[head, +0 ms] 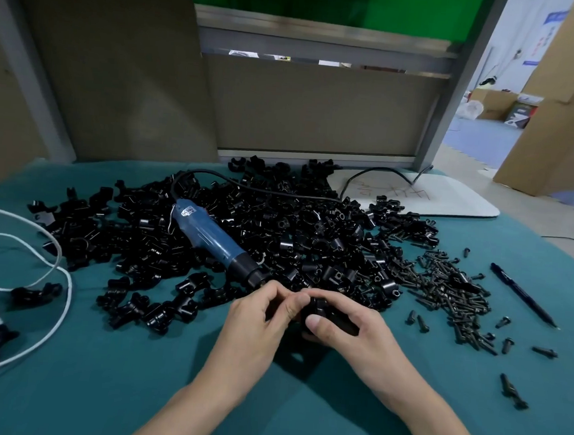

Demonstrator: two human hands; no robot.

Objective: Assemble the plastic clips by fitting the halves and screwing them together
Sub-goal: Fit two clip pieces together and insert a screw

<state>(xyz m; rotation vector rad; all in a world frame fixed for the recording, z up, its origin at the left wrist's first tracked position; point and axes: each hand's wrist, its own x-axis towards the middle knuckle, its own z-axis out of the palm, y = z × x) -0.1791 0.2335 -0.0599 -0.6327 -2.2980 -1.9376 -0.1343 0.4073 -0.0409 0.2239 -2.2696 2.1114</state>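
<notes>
My left hand (264, 313) and my right hand (349, 325) meet just above the teal cloth, both gripping a black plastic clip (319, 307) between thumbs and fingers. Most of the clip is hidden by my fingers. Behind my hands spreads a big heap of black clip halves (277, 230). A blue electric screwdriver (211, 239) lies on that heap, its tip pointing toward my left hand. To the right is a pile of black screws (451, 292).
A black pen (523, 295) lies at the far right. A white cord (58, 264) loops at the left beside a few clips. A white board (452, 199) sits at the back right. The screwdriver's black cable (280, 192) crosses the heap. Loose screws dot the teal cloth (129, 376).
</notes>
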